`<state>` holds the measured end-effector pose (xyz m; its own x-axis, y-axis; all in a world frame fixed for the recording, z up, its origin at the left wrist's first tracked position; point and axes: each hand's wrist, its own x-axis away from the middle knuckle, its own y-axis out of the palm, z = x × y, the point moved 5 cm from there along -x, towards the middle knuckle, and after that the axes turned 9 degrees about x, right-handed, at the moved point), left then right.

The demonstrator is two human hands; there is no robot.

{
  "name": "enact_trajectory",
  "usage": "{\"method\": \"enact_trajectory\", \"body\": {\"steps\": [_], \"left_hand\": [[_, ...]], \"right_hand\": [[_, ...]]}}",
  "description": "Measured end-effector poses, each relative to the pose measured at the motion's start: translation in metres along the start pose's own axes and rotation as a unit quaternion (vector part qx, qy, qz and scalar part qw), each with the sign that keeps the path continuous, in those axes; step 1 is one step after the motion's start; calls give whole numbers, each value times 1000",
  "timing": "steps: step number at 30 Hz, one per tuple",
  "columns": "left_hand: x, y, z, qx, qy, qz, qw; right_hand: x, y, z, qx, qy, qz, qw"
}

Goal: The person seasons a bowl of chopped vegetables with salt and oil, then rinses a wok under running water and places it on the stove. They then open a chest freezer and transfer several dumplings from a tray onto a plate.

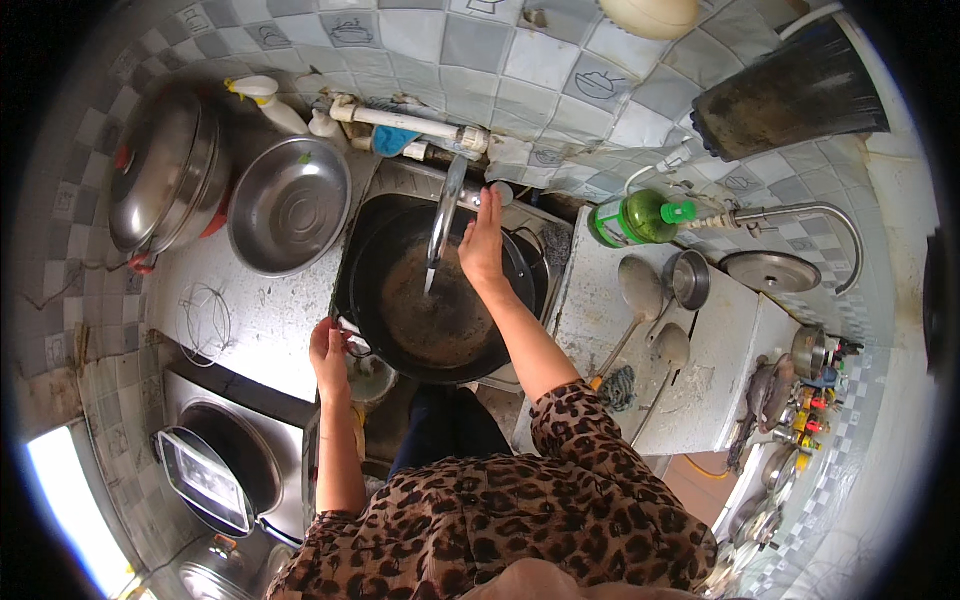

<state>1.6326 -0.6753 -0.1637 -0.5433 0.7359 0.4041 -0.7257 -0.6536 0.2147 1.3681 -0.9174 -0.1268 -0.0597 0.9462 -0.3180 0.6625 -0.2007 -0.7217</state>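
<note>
A large dark wok (442, 330) sits over the sink basin (352, 206), its inside wet and brownish. Water runs into it from the metal faucet (448, 206). My left hand (328, 360) grips the wok's side handle (358, 346) at the left rim. Over the wok's far right side, my right hand (484, 244) is raised with fingers straight and thumb a little apart. Its fingertips are beside the round faucet knob (501, 193); whether they touch it I cannot tell. The wok's other handle (531, 244) is free of my hands.
Left of the sink stand a steel basin (289, 206), a lidded pot (169, 180) and a wire rack (204, 324). On the right counter lie a ladle (641, 289), a turner (670, 346), a small saucepan (688, 280), a scrubber (618, 388) and a green bottle (637, 217).
</note>
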Motion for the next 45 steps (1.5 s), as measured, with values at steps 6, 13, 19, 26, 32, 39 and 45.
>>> {"method": "enact_trajectory", "body": {"steps": [6,13,19,26,32,39,45], "left_hand": [[-7,5,-4,25,-38,-18,999],[-14,-2,-17,-7,-90,-56,994],[-11,11,-13,76,-125,13,989],[-19,16,-11,41,-124,43,990],[0,14,11,-1,-93,39,995],[49,19,31,-46,-86,-26,995],[106,68,38,-67,-86,-134,985]], "right_hand": [[3,-1,5,81,-98,-143,982],[0,-40,117,208,32,-116,971],[2,-7,158,189,158,-199,949],[7,-5,202,152,141,-154,966],[31,-46,191,140,182,-126,965],[104,-135,194,-26,290,-113,950],[202,-276,212,-244,401,-81,880]]}}
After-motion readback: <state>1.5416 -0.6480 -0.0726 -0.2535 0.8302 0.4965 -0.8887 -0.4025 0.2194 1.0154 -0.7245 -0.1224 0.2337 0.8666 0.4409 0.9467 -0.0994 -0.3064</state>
